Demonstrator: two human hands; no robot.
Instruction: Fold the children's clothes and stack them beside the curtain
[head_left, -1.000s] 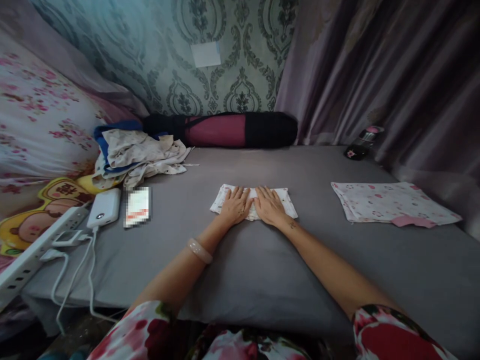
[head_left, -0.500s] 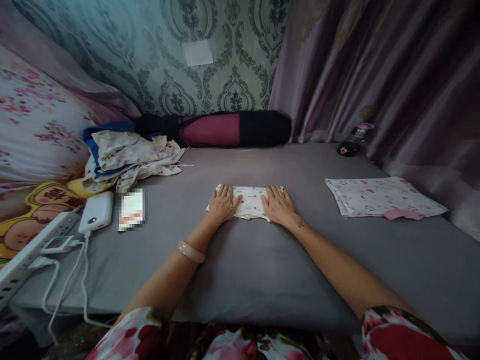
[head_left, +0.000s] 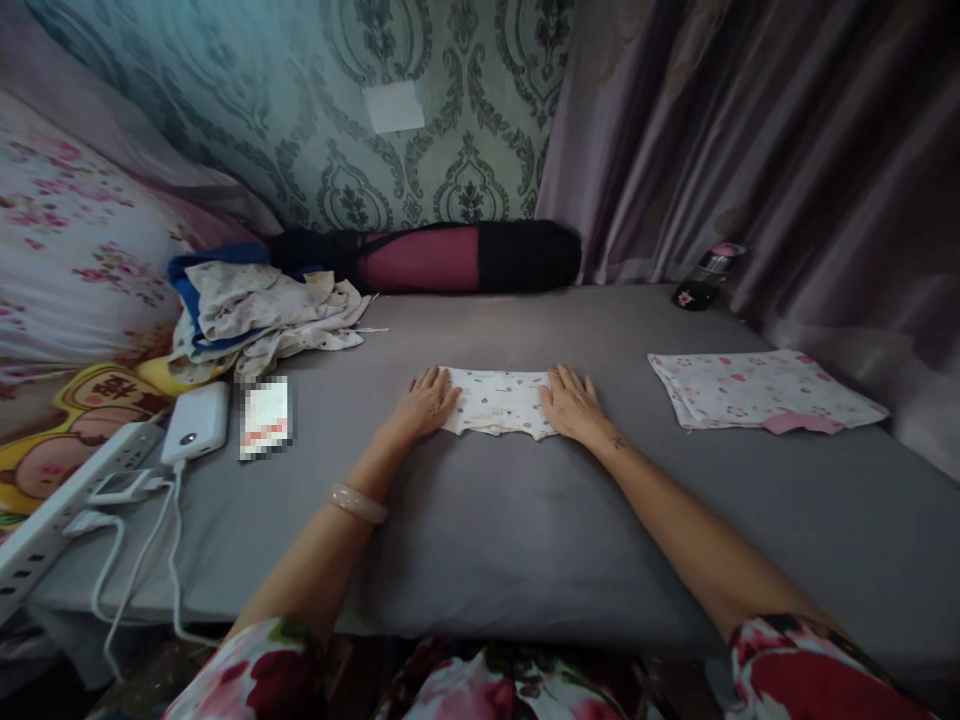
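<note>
A small white garment with a scattered print (head_left: pixel 499 400) lies folded flat on the grey sheet (head_left: pixel 495 530). At its left end rests my left hand (head_left: pixel 426 402), fingers stretched out and thumb on the cloth. My right hand (head_left: pixel 571 402) lies on the opposite end, also flat with its fingers extended. Neither hand grips the fabric; the middle of the garment shows between them. Part of each end is hidden under my hands. Off to the right is a folded white cloth with pink print (head_left: pixel 765 390).
Rumpled clothes (head_left: pixel 270 310) are heaped at the back left. A black and maroon roll (head_left: pixel 420 258) lies along the wall. At left sit a power bank (head_left: pixel 196 422), a power strip (head_left: pixel 75 500) with cables, and a blurred card (head_left: pixel 265 416). A dark bottle (head_left: pixel 705 278) stands back right.
My hands have slid apart, the left one leftward and the right one slightly rightward. More of the garment's middle now shows between them.
</note>
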